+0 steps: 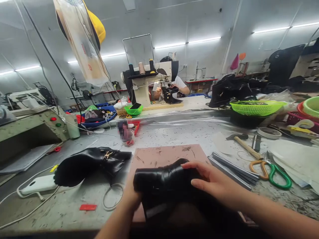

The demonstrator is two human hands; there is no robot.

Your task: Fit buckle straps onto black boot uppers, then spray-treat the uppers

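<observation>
A black leather shoe upper [161,184] rests over a pink cutting board [164,154] at the near edge of the worktable. My left hand [131,197] holds its left side from behind, fingers mostly hidden by the leather. My right hand [211,181] is wrapped over the top right of the upper, thumb and fingers pressed on it. To the left, a second black upper with a gold buckle [92,162] lies on the table, apart from both hands.
Scissors with orange and green handles [271,171], a hammer [245,146] and a stack of grey strips [231,167] lie right. Green mesh basket [256,108] back right. White phone with cable [40,184] left. A person works at a sewing machine [149,83] behind.
</observation>
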